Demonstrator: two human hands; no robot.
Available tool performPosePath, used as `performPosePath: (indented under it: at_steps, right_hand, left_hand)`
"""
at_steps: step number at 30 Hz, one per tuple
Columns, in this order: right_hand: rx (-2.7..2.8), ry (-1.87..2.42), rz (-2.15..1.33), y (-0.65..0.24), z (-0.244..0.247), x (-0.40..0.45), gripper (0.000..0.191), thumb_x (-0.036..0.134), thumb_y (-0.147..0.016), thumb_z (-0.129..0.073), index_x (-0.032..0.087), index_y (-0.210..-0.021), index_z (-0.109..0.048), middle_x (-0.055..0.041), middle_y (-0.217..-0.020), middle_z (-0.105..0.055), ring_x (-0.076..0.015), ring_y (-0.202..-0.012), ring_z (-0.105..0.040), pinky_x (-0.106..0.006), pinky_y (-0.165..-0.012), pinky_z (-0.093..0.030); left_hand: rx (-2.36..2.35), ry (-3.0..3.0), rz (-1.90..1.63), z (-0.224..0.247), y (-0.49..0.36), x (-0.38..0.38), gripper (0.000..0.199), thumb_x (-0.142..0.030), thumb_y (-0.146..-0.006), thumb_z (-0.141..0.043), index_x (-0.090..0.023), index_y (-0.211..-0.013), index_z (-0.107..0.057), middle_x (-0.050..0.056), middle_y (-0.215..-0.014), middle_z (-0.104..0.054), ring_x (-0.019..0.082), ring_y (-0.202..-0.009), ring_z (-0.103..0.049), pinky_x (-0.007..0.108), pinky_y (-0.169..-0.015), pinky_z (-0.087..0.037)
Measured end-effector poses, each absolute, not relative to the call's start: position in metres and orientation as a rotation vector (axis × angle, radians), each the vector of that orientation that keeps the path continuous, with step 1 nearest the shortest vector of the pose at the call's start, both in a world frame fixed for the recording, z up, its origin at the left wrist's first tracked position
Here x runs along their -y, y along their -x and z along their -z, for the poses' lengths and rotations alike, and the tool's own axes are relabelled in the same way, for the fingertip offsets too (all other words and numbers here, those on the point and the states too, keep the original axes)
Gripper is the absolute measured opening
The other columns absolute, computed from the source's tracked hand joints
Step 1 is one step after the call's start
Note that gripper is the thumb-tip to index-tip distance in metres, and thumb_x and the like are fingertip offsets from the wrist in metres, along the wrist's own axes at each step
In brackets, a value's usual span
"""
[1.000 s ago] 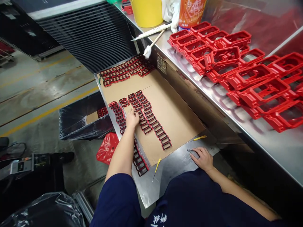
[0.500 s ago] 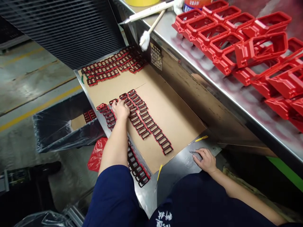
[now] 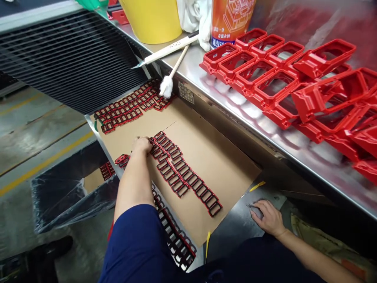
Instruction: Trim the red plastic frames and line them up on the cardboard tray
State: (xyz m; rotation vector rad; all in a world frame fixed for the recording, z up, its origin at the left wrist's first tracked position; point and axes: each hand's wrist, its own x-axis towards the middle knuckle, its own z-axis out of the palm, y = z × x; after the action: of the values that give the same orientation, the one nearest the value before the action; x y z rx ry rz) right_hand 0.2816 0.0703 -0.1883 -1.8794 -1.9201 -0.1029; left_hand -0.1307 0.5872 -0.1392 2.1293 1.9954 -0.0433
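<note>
My left hand (image 3: 141,146) reaches over the brown board, its fingers bent down at the upper end of the rows of black-and-red frames (image 3: 184,169). What its fingertips hold, if anything, is hidden. Another row of frames (image 3: 173,232) runs beneath my left arm along the board's left edge. My right hand (image 3: 269,216) rests on the metal surface at the lower right, closed around a small metal tool (image 3: 252,206) whose tip sticks out to the left.
Red housings (image 3: 277,82) stand on the metal shelf at right, beside a yellow container (image 3: 153,19) and an orange tub (image 3: 231,19). A cotton-tipped stick (image 3: 167,84) and a knife (image 3: 169,49) overhang its edge. Yellow-handled tools (image 3: 257,186) lie by the board. A lined bin (image 3: 70,188) is at left.
The view has tilted upward, showing more of the shelf. My left hand has shifted slightly on the board, and the upper frames beside it have moved. My right hand still holds the tool.
</note>
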Motion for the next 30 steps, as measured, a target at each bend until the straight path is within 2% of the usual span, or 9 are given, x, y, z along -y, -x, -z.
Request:
performPosePath:
  at_steps: [4,9,17,22,25,27,30]
  right_hand:
    - [1.926,1.864,0.121,-0.281,0.188,-0.071,0.022,0.038,-0.095,-0.056,0.019,-0.092,-0.067,-0.006,-0.085,-0.066,-0.0185,-0.08,-0.064,-0.028,-0.072,-0.052]
    - [1.902,1.836,0.151,-0.28,0.19,-0.071,0.02,0.038,-0.095,-0.056,0.02,-0.093,-0.067,-0.0054,-0.086,-0.067,-0.0179,-0.08,-0.066,-0.028,-0.07,-0.054]
    - [1.876,1.795,0.158,-0.28,0.191,-0.073,0.018,0.037,-0.095,-0.056,0.022,-0.093,-0.066,-0.0052,-0.085,-0.067,-0.0178,-0.076,-0.067,-0.028,-0.067,-0.055]
    - [1.872,1.79,0.151,-0.279,0.189,-0.074,0.018,0.036,-0.095,-0.056,0.021,-0.092,-0.066,-0.0043,-0.085,-0.066,-0.0169,-0.077,-0.066,-0.028,-0.069,-0.053]
    - [1.868,1.812,0.157,-0.279,0.185,-0.075,0.02,0.036,-0.095,-0.055,0.02,-0.089,-0.066,-0.0041,-0.083,-0.066,-0.0165,-0.077,-0.065,-0.027,-0.069,-0.052]
    - [1.869,1.832,0.145,-0.28,0.185,-0.074,0.021,0.036,-0.094,-0.056,0.019,-0.088,-0.067,-0.0044,-0.083,-0.066,-0.0166,-0.077,-0.064,-0.027,-0.07,-0.052]
    - [1.876,1.876,0.08,-0.284,0.192,-0.07,0.021,0.036,-0.093,-0.058,0.018,-0.091,-0.068,-0.0054,-0.085,-0.067,-0.017,-0.079,-0.063,-0.028,-0.072,-0.051]
  left_hand:
    - [-2.029,-2.117,0.331,0.135,0.13,-0.59,0.03,-0.034,-0.093,-0.066,-0.015,-0.117,-0.065,0.011,-0.128,-0.062,0.028,-0.122,-0.058,0.052,-0.104,-0.048]
    - [-2.012,-2.141,0.488,0.121,0.121,-0.585,0.032,-0.034,-0.094,-0.064,-0.015,-0.12,-0.063,0.01,-0.126,-0.063,0.026,-0.115,-0.062,0.048,-0.097,-0.053]
    - [-2.116,-2.179,0.447,0.091,0.115,-0.563,0.033,-0.035,-0.095,-0.063,-0.015,-0.121,-0.062,0.011,-0.125,-0.063,0.025,-0.113,-0.062,0.048,-0.095,-0.054]
    - [-2.113,-2.21,0.352,0.051,0.104,-0.549,0.03,-0.035,-0.096,-0.062,-0.014,-0.116,-0.064,0.011,-0.121,-0.065,0.025,-0.111,-0.063,0.047,-0.096,-0.053]
    - [-2.043,-2.243,0.296,0.032,0.095,-0.508,0.025,-0.03,-0.096,-0.055,-0.014,-0.111,-0.068,0.016,-0.116,-0.067,0.029,-0.11,-0.065,0.045,-0.094,-0.053]
    - [-1.965,-2.273,0.263,0.031,0.089,-0.453,0.028,-0.03,-0.094,-0.051,-0.017,-0.11,-0.07,0.017,-0.119,-0.066,0.033,-0.111,-0.064,0.044,-0.093,-0.052]
    - [-1.801,-2.28,0.264,0.045,0.078,-0.344,0.025,-0.033,-0.09,-0.052,-0.026,-0.103,-0.071,0.011,-0.119,-0.066,0.029,-0.105,-0.066,0.038,-0.088,-0.054]
